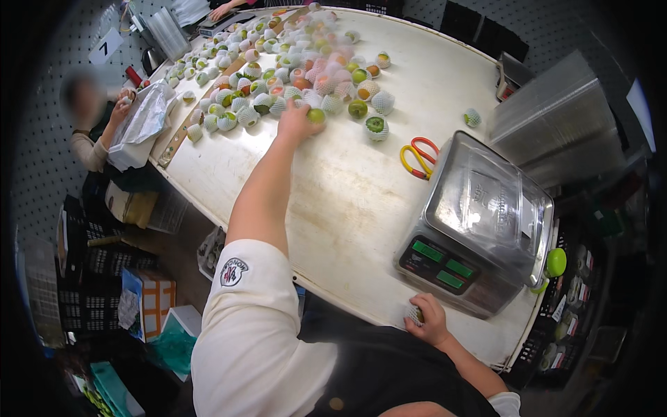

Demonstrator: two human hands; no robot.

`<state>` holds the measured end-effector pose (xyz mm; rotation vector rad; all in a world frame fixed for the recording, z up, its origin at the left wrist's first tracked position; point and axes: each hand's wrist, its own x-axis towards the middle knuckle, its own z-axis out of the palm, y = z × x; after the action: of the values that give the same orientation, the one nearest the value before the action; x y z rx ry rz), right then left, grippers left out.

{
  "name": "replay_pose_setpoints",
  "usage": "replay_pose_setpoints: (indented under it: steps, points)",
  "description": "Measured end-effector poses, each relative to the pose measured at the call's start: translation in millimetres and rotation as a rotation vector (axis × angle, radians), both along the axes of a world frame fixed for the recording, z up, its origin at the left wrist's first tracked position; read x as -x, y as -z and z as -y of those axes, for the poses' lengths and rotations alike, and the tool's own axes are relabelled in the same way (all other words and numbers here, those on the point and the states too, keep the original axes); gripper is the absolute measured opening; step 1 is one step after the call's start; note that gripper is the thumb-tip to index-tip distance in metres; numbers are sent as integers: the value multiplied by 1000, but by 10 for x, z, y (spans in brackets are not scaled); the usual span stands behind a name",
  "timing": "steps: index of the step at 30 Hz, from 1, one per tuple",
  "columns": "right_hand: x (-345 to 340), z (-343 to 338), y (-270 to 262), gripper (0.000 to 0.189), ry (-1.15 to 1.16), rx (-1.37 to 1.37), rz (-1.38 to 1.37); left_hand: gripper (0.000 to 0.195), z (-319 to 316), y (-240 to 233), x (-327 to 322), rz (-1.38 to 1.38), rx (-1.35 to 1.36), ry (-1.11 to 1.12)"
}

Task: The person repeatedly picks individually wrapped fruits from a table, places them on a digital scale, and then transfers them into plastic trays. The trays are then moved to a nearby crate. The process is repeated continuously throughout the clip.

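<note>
My left hand (296, 123) reaches over the white table (333, 208) to the near edge of a spread of round fruits in foam nets. A green fruit (316, 115) lies at its fingertips; whether the fingers grip it cannot be told. Just right of the hand are a bare green fruit (358, 109) and a netted green fruit (376, 127). My right hand (430, 319), near the front table edge, is closed around a netted fruit (415, 314). Behind that hand stands a digital scale (484, 198) with a metal pan and lit green displays. Scissors (419, 158) with red and yellow handles lie left of it.
Stacked clear plastic trays (552, 120) stand behind the scale, near a lone netted fruit (472, 118). At the left, a person handles something beside a white foam box (133, 146). Another person's hand (221, 11) is at the far edge. Black crates (568, 313) hold packed trays at right.
</note>
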<state>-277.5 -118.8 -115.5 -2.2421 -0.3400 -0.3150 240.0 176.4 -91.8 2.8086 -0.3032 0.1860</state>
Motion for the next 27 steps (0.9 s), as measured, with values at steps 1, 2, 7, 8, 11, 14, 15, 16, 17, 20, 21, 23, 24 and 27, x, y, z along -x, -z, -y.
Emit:
replay_pose_setpoints:
  steps: [1,2,7,8,11,14,15,16,17,20,21,23,24,27]
  points:
    - [16,-2,-7,43,12,0,-6,74,28,25,120,35,31,-8]
    - [19,-5,-13,43,24,0,-12,75,33,43,235,69,62,-17]
    - [16,-9,-24,41,38,-10,-17,77,295,-190,960,118,415,52]
    - [3,-14,-43,40,36,-16,-3,75,455,-309,1135,132,446,166]
    - [22,-9,-55,39,59,-13,25,68,1133,-940,1830,168,499,502]
    - [40,-19,-60,37,76,-14,41,66,1736,-1507,2397,168,456,759]
    - [48,-11,-49,37,88,-17,46,66,1956,-1661,2562,111,437,795]
    - [51,-6,-50,37,85,-24,63,65,2143,-1706,2672,161,403,853]
    - [46,-11,-44,37,77,-24,67,65,2279,-1750,2757,212,365,900]
    - [58,4,-15,38,76,-25,67,64,2651,-1728,2948,146,143,981]
    - [53,-1,-17,38,67,-28,65,64,2708,-1695,2958,91,79,988]
    - [60,1,-24,38,59,-28,62,64,2797,-1613,2937,-18,-50,993]
    - [66,-1,-23,38,60,-30,60,61,2815,-1591,2922,-72,-91,988]
    - [67,5,-15,37,63,-51,58,58,2843,-1576,2931,-79,42,981]
